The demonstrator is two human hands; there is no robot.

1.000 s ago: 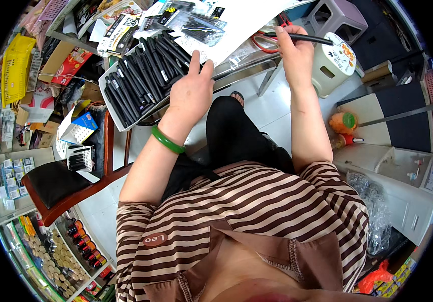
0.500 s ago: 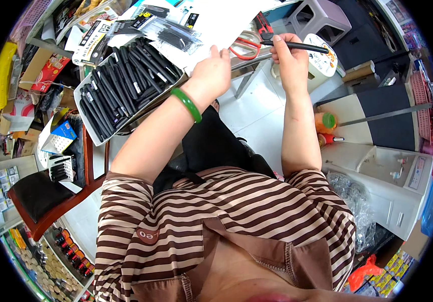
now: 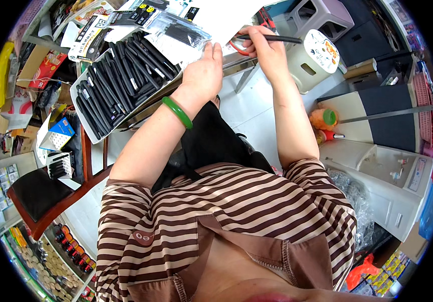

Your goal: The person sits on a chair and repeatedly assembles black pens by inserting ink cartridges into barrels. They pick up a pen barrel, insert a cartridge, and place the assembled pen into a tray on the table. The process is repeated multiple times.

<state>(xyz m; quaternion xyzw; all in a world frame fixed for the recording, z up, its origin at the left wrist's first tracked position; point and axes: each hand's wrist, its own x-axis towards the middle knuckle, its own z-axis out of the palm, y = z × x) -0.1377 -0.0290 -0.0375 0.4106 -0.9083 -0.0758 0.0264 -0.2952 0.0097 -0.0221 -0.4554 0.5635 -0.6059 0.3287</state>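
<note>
My right hand (image 3: 268,56) is closed around a slim black pen (image 3: 288,39) at the table's right edge. The pen lies nearly level, one end pointing right over a stool. My left hand (image 3: 204,74) rests palm down at the table's front edge, fingers stretched out, beside white paper (image 3: 221,20). A clear packet of black pen refills (image 3: 183,35) lies just beyond its fingertips. Left of that hand stands a white tray (image 3: 86,130) heaped with black pens (image 3: 121,75). Red-handled scissors (image 3: 236,48) lie partly hidden behind my right hand.
A pale stool (image 3: 304,70) with a patterned top stands right of the table, a lilac stool (image 3: 327,15) behind it. At left is a wooden chair (image 3: 40,199) with a dark seat. Crowded shelves and boxes line both sides; a white cabinet (image 3: 377,176) stands right.
My right hand has moved left with the pen, closer to the table and over the scissors. My left hand has shifted slightly left and nearer, fingers still stretched.
</note>
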